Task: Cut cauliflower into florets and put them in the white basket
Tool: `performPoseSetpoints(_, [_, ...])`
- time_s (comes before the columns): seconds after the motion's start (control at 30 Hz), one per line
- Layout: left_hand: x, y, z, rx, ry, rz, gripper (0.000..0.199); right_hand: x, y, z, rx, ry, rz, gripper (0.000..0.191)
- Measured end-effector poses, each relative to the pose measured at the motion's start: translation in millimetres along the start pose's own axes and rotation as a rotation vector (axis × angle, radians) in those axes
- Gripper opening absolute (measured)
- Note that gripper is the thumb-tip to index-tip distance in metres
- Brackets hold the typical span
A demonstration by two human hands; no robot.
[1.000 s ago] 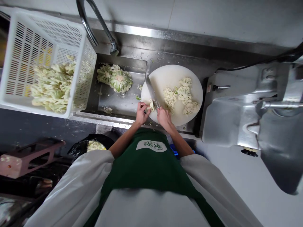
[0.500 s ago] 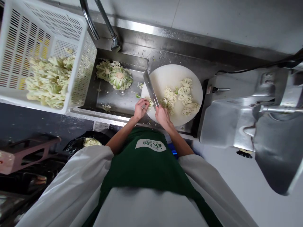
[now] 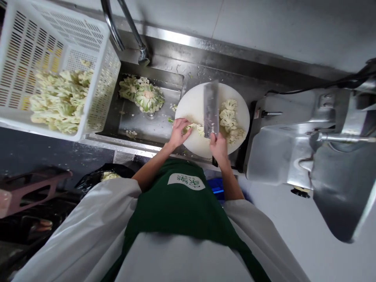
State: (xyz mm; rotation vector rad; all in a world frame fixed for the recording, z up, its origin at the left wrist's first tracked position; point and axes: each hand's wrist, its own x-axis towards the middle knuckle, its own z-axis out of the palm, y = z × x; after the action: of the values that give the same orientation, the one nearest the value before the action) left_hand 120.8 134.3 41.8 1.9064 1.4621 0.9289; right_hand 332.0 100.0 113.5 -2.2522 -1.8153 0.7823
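My right hand [image 3: 219, 148] is wrapped round the handle of a cleaver [image 3: 211, 107], its broad blade turned flat-side up and slightly blurred over the round white cutting board [image 3: 189, 100]. At the board's left edge, my left hand [image 3: 178, 134] has its thumb and fingers about a small cauliflower piece [image 3: 187, 127]; the fingers partly hide it. Between the hands lie small cauliflower bits [image 3: 199, 129]. Cut cauliflower florets [image 3: 229, 117] rest on the board's right side, just beyond the blade.
Cauliflower heads [image 3: 149, 98] sit in the steel sink [image 3: 164, 135] under a tap [image 3: 143, 56]. At the left stands a white plastic crate [image 3: 100, 94] holding many florets. A metal slicing machine [image 3: 273, 152] borders the board on the right. A black bag [image 3: 125, 170] hangs below the sink's edge.
The cleaver has swung right, away from my left hand, and its blade now shows its flat side. My left hand has shifted slightly right, its fingers more spread.
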Motion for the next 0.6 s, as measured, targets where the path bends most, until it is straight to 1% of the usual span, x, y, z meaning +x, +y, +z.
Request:
performPoseSetpoints(0.07, [18.8,13.3,3.1,0.118,-0.192,0.02,0.031,-6.5,20.9,-5.5,0.044,0.1,0.03,0.041])
performPoseSetpoints(0.13, [35.6,21.1,8.8,0.223,-0.367,0.033,0.032,-12.5,36.3,-7.6,0.084,0.153,0.053,0.04])
performPoseSetpoints(0.2, [44.4,21.7,15.5,0.266,-0.489,0.042,0.026,-18.7,44.0,-6.7,0.098,0.164,0.077,0.038])
performPoseSetpoints(0.23, [44.7,19.9,18.4,0.263,-0.519,0.042,0.022,-21.9,44.7,-5.2,0.092,0.16,0.092,0.037])
performPoseSetpoints(0.27, [42.3,17.3,20.6,0.25,-0.522,0.037,0.019,-24.9,43.4,-3.3,0.082,0.153,0.109,0.036])
performPoseSetpoints(0.3, [37.7,14.5,22.1,0.232,-0.5,0.026,0.018,-27.6,40.1,-1.0,0.071,0.145,0.125,0.035])
performPoseSetpoints(0.37, [24.3,9.5,23.4,0.197,-0.388,-0.021,0.016,-31.4,28.8,3.9,0.061,0.126,0.145,0.035])
performPoseSetpoints(0.43, [10.0,6.7,23.8,0.163,-0.256,-0.08,0.014,-32.4,13.5,8.2,0.071,0.108,0.126,0.036])
performPoseSetpoints(0.5, [-1.2,5.8,24.6,0.114,-0.159,-0.105,0.015,-30.6,-2.5,10.9,0.084,0.092,0.088,0.037])
performPoseSetpoints(0.6, [-10.1,5.2,26.4,0.05,-0.099,-0.081,0.015,-24.3,-21.2,11.9,0.073,0.045,0.041,0.036])
